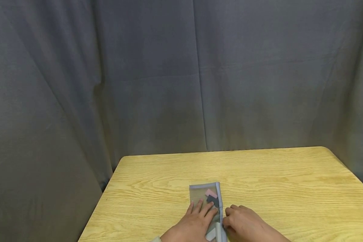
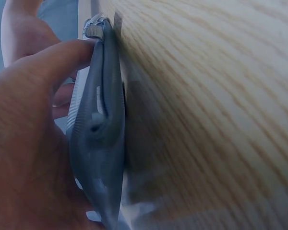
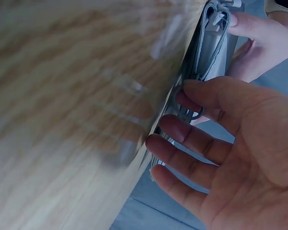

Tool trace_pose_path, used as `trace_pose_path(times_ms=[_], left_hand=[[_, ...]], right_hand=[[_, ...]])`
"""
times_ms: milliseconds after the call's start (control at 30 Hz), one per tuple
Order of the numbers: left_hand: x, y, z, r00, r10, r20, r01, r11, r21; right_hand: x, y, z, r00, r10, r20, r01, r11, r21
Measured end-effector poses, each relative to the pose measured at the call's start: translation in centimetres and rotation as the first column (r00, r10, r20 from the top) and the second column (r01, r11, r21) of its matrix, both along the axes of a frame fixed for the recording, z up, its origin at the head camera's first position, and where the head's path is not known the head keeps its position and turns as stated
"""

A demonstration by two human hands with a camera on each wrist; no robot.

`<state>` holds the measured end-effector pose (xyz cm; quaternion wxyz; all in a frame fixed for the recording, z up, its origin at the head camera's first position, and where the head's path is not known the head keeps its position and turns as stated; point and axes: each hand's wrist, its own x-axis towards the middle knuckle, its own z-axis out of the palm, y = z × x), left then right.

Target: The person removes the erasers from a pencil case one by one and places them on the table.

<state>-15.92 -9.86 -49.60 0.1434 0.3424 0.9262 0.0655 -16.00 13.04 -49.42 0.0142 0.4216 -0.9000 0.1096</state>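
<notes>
A flat see-through zip pouch (image 1: 197, 194) with grey-blue edging lies on the table. Inside it show a pink piece (image 1: 211, 193), a dark piece (image 1: 212, 199) and a pale piece near the front end. My left hand (image 1: 193, 226) rests spread on top of the pouch, pressing it down, its thumb (image 2: 72, 53) at the zip's near end. Along the right edge, my right hand (image 1: 244, 222) pinches the ring-shaped zip pull (image 3: 198, 114) between thumb and forefinger. The zip (image 3: 216, 52) stands parted between that pull and the near end.
The wooden table (image 1: 145, 188) has rounded far corners. Grey curtains (image 1: 157, 80) hang behind it and along both sides.
</notes>
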Motion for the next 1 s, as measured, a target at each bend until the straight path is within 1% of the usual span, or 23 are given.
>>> trace_pose_path(times_ms=[100, 267, 400, 533, 733, 1000], left_hand=[[0.0, 0.0, 0.1, 1.000, 0.001, 0.011, -0.001, 1.000, -0.004], [0.1, 0.1, 0.2, 1.000, -0.005, 0.009, 0.005, 1.000, -0.029], [0.2, 0.1, 0.2, 1.000, -0.005, 0.007, 0.006, 0.999, -0.045], [0.1, 0.1, 0.1, 1.000, -0.008, 0.001, 0.008, 0.999, -0.042], [0.1, 0.0, 0.0, 1.000, -0.005, 0.005, 0.005, 0.999, -0.045], [0.2, 0.1, 0.2, 1.000, -0.007, -0.006, 0.007, 0.998, -0.065]], right_hand=[[-0.1, 0.0, 0.0, 1.000, -0.015, -0.001, 0.015, 1.000, -0.003], [-0.3, 0.0, -0.1, 0.998, -0.027, -0.061, 0.027, 1.000, -0.008], [-0.5, 0.1, -0.1, 0.996, -0.036, -0.084, 0.034, 0.999, -0.028], [-0.8, 0.1, 0.0, 0.995, -0.045, -0.088, 0.040, 0.997, -0.060], [-1.1, 0.1, 0.2, 0.994, -0.048, -0.096, 0.041, 0.996, -0.074], [-1.7, 0.2, 0.0, 0.992, -0.061, -0.114, 0.054, 0.997, -0.063]])
